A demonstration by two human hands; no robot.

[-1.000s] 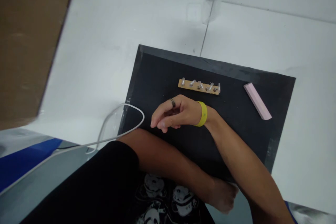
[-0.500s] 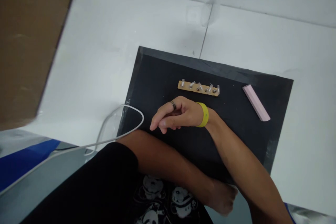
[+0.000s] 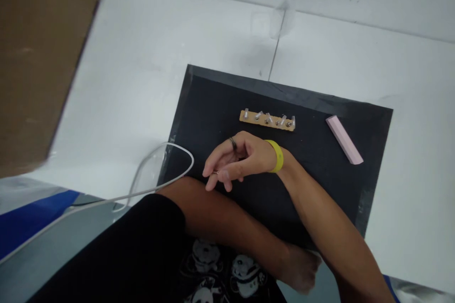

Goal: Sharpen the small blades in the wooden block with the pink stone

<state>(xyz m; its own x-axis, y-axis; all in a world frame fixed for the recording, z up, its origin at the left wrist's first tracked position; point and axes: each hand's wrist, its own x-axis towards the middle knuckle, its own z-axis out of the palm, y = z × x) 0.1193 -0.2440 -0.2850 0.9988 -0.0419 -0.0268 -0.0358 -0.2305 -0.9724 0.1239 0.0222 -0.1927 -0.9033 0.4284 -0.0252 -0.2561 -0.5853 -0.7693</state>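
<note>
My right hand [image 3: 237,160], with a dark ring and a yellow wristband [image 3: 276,155], hovers over the left part of a black mat [image 3: 320,184], just above my bent knee. Its fingers are curled and pinched together, and a small metal piece [image 3: 215,171] glints at the fingertips. A little beyond the hand, a small wooden strip [image 3: 267,120] with several short metal pegs or screws standing in it lies on the mat. A pink bar [image 3: 344,139] lies at the mat's right end. My left hand is out of view.
My leg in black shorts [image 3: 142,246] crosses the lower frame, with my bare foot [image 3: 302,270] at the mat's near edge. A white cable [image 3: 156,184] loops by the mat's left edge. A cardboard box [image 3: 39,57] stands at the far left on the white floor.
My right hand has stayed in place, but its fingers have curled down and pinched together, with a small metal glint now at the tips. The view has shifted slightly.
</note>
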